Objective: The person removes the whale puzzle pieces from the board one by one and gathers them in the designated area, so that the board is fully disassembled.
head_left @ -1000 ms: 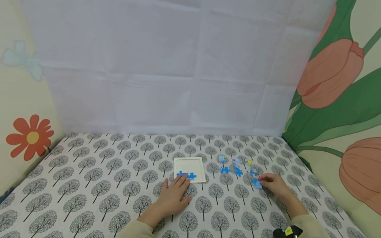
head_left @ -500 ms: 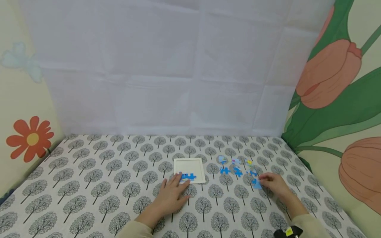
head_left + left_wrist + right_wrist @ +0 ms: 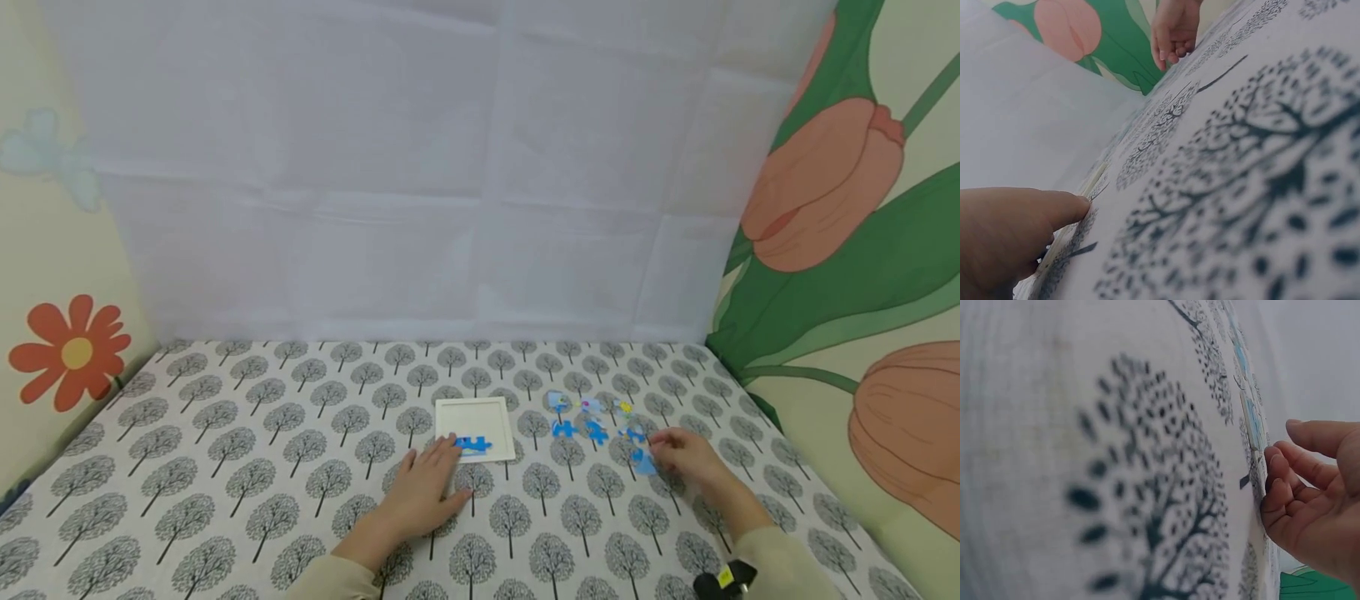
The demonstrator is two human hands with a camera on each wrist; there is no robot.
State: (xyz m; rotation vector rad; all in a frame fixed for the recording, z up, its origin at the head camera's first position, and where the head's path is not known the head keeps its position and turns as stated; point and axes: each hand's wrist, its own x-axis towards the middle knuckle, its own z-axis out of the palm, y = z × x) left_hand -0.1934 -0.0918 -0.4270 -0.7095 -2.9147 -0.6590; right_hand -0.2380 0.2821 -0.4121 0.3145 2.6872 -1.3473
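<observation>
A white puzzle tray [image 3: 474, 417] lies mid-table, with joined blue jigsaw pieces [image 3: 476, 446] along its front side. My left hand [image 3: 422, 498] rests at the tray's front left corner, fingers extended; its fingertips hide part of the leftmost pieces. In the left wrist view the thumb [image 3: 1063, 209] points along the cloth. My right hand [image 3: 688, 458] rests just right of a light-blue jigsaw piece [image 3: 643, 462], fingers loosely bent. The right wrist view shows the thumb apart from the fingers and nothing between them. A flat piece [image 3: 1251, 422] lies just beyond the fingertips.
Several loose jigsaw pieces lie in rough rows right of the tray, among them a blue one [image 3: 596, 432] and one with yellow [image 3: 625, 407]. The tree-print tablecloth [image 3: 247, 467] runs back to a white hanging sheet [image 3: 390, 208].
My left hand has slid left and slightly toward me, uncovering more of the blue pieces in the tray. The right hand stays almost still beside the loose piece.
</observation>
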